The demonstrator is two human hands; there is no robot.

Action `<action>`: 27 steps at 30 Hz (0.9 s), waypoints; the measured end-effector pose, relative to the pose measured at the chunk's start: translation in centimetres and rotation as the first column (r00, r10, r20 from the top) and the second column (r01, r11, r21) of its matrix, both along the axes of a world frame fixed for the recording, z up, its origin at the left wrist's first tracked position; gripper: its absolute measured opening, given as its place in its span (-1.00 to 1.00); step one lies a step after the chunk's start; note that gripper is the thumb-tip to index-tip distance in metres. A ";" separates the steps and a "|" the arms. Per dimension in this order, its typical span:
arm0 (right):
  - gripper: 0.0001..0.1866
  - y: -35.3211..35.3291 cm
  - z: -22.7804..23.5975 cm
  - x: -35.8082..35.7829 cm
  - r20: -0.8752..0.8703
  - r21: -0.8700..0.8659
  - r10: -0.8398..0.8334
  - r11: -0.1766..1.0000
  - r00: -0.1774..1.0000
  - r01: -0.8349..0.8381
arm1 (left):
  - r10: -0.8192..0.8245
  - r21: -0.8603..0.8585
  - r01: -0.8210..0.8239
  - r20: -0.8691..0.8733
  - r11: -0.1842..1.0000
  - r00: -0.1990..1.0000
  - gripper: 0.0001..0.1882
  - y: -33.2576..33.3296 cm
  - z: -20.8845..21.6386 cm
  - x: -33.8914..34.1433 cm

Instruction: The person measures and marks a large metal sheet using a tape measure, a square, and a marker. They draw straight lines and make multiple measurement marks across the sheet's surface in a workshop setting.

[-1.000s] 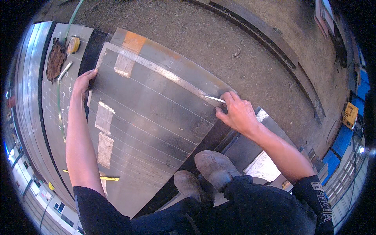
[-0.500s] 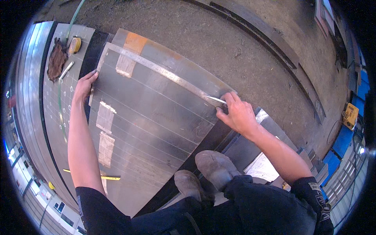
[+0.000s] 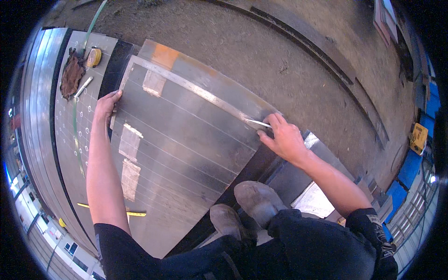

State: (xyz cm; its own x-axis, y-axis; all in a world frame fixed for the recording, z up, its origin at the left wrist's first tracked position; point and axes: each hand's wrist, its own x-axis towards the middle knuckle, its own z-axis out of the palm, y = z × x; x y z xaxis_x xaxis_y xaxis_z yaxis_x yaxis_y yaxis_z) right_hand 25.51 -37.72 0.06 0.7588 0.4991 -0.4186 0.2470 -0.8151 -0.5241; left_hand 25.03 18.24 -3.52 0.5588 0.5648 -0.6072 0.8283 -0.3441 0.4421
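Note:
A large grey metal sheet (image 3: 186,140) with scribed parallel lines lies in front of me. A long metal straightedge (image 3: 186,86) rests across its far side. My left hand (image 3: 106,105) presses on the sheet's left edge, near the straightedge's left end. My right hand (image 3: 284,137) holds a thin white marking stick (image 3: 258,122) whose tip touches the sheet beside the straightedge's right end. My two grey shoes (image 3: 247,205) stand at the sheet's near edge.
A second metal plate on the left carries a brown rag (image 3: 72,74), a yellow tape measure (image 3: 94,58) and a green strap (image 3: 74,126). A yellow ruler (image 3: 126,213) lies near my left arm. Rough concrete floor (image 3: 289,56) stretches beyond; a yellow box (image 3: 418,137) sits far right.
My left hand has slid slightly along the sheet's left edge. My right hand with the marking stick stays at the straightedge's right end.

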 end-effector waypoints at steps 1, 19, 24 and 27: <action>-0.62 0.1 0.3 0.3 -0.021 0.028 -0.006 1.000 1.000 0.006 | 0.012 -0.014 -0.012 0.034 1.000 0.999 -0.47 0.3 -0.4 -0.4; -0.76 26.2 -0.4 14.3 0.196 0.372 0.123 0.909 0.973 -0.190 | 0.065 0.052 -0.075 0.168 0.996 0.984 -0.55 -1.9 -0.6 -0.9; -0.76 29.3 -1.8 14.4 0.218 0.355 0.123 0.914 0.968 -0.196 | 0.084 0.066 -0.095 0.152 0.993 0.985 -0.57 -2.6 -0.2 -0.4; -0.76 30.1 -1.6 14.4 0.187 0.344 0.120 0.922 0.975 -0.180 | 0.101 0.051 -0.111 0.162 0.993 0.982 -0.57 -3.0 0.4 -0.4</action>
State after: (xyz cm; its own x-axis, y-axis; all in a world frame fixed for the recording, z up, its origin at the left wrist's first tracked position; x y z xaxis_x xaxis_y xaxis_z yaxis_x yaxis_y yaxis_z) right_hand 39.96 -7.62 -1.58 0.7049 0.7057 -0.0718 0.4557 -0.5281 -0.7165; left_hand 24.66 15.23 -3.13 0.5806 0.6585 -0.4789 0.7823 -0.2881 0.5522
